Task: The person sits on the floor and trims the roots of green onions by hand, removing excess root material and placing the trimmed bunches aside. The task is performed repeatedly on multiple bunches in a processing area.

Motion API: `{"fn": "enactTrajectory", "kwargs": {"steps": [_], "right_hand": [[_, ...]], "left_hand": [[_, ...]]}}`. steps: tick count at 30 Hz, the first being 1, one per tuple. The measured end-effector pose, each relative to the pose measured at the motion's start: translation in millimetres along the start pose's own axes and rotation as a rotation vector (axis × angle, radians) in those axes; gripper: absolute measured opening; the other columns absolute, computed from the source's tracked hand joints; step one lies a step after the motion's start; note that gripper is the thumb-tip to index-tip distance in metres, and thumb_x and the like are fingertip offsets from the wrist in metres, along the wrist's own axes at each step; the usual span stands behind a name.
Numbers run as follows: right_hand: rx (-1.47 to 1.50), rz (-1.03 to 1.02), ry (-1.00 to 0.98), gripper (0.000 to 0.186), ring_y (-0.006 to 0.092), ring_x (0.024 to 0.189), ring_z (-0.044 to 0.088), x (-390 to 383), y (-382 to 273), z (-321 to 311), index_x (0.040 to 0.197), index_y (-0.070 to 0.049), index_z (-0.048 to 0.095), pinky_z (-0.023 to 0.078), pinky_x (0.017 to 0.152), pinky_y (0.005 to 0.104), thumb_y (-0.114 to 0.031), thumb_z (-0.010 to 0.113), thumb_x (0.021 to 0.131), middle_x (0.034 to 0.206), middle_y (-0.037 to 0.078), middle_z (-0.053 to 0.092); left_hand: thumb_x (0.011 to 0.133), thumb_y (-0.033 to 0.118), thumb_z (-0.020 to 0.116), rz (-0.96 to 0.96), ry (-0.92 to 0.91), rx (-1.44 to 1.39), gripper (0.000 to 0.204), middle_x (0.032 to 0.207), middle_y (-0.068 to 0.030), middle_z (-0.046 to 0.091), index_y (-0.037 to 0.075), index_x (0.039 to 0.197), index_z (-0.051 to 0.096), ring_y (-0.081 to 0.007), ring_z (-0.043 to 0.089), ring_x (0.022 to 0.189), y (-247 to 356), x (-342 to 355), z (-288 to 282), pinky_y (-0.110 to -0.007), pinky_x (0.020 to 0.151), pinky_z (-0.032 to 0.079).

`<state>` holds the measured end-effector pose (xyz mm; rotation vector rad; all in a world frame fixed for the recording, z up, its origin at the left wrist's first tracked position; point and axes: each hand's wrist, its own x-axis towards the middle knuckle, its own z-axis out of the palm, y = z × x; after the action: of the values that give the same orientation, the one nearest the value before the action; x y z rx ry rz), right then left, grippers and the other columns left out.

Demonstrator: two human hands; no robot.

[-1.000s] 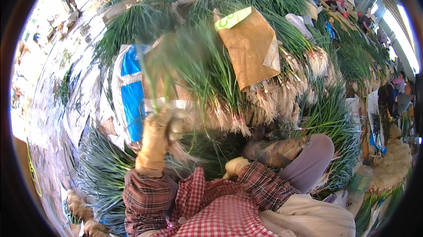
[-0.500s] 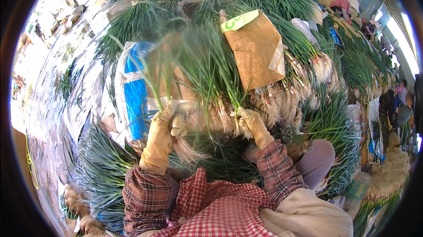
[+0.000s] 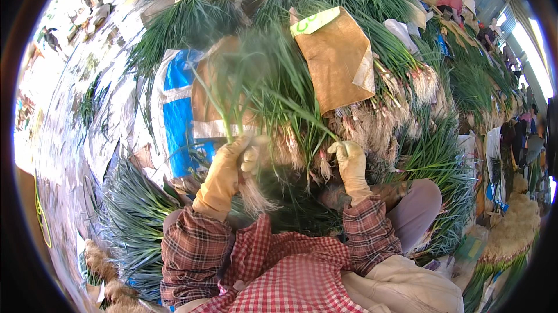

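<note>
Both my hands wear yellowish gloves. My left hand (image 3: 225,167) is closed around a few green onions (image 3: 231,130); their leaves point away from me and pale roots hang below the fist. A green leaf (image 3: 314,118) slants down to the fingertips of my right hand (image 3: 352,165), which are pinched on it. Between and just beyond the hands lies a pile of loose green onions (image 3: 288,89), roots toward me. One reddish-white onion bulb with roots (image 3: 324,163) hangs beside my right fingers. The far leaf tips are hazy.
A brown paper sheet (image 3: 337,60) covers onions on the right. A blue-and-white sack (image 3: 177,121) lies left of the pile. More onion heaps (image 3: 136,220) flank my crossed legs. Other people (image 3: 450,8) work at the far right.
My right hand has shifted slightly right and turned, drawing one leaf away from the pile. My left hand has moved a little right and nearer, still gripping its green onions.
</note>
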<state>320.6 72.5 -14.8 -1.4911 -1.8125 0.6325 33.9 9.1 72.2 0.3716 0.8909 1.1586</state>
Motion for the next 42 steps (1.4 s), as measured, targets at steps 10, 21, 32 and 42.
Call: {"fn": "enactTrajectory", "kwargs": {"steps": [10, 21, 32, 42], "right_hand": [[0.363, 0.055, -0.687, 0.044, 0.0296, 0.085, 0.065, -72.2, -56.7, 39.4, 0.106, -0.006, 0.065, 0.052, 0.076, 0.0377, -0.047, 0.049, 0.097, 0.092, 0.014, 0.067], [-0.57, -0.088, -0.602, 0.011, 0.0289, 0.063, 0.067, -103.6, 52.8, 146.1, 0.091, -0.008, 0.065, 0.053, 0.054, 0.0412, -0.013, 0.059, 0.084, 0.069, 0.011, 0.067], [1.152, 0.358, -1.018, 0.059, 0.0228, 0.108, 0.059, -3.4, -45.3, 94.7, 0.132, -0.003, 0.051, 0.049, 0.094, 0.0355, -0.052, 0.046, 0.098, 0.121, 0.015, 0.059], [1.739, 0.401, -0.826, 0.05, 0.0174, 0.098, 0.059, -9.7, -99.0, 119.7, 0.131, -0.003, 0.052, 0.049, 0.092, 0.0337, -0.038, 0.057, 0.096, 0.117, 0.01, 0.06]], "left_hand": [[0.092, 0.028, 0.065, -0.208, 0.058, 0.319, 0.034, 0.082, -0.002, 0.07, 0.003, 0.114, 0.067, -0.0071, 0.049, 0.05, -39.9, -9.9, 33.8, -0.019, 0.047, 0.041], [0.091, 0.039, 0.065, 0.436, -0.185, -0.008, 0.06, 0.051, 0.0015, 0.051, -0.013, 0.119, 0.056, -0.0056, 0.042, 0.036, 51.9, -73.0, 33.0, -0.02, 0.033, 0.032], [0.097, 0.033, 0.051, -0.159, -0.064, 0.154, 0.044, 0.057, 0.0026, 0.052, 0.0, 0.124, 0.061, -0.0081, 0.04, 0.041, -11.5, -14.9, 0.4, -0.027, 0.057, 0.049], [0.1, 0.028, 0.039, -0.177, -0.44, -0.323, 0.042, 0.048, -0.0034, 0.048, -0.006, 0.109, 0.062, -0.0132, 0.039, 0.035, -61.7, 0.9, -35.8, -0.026, 0.038, 0.038]]}}
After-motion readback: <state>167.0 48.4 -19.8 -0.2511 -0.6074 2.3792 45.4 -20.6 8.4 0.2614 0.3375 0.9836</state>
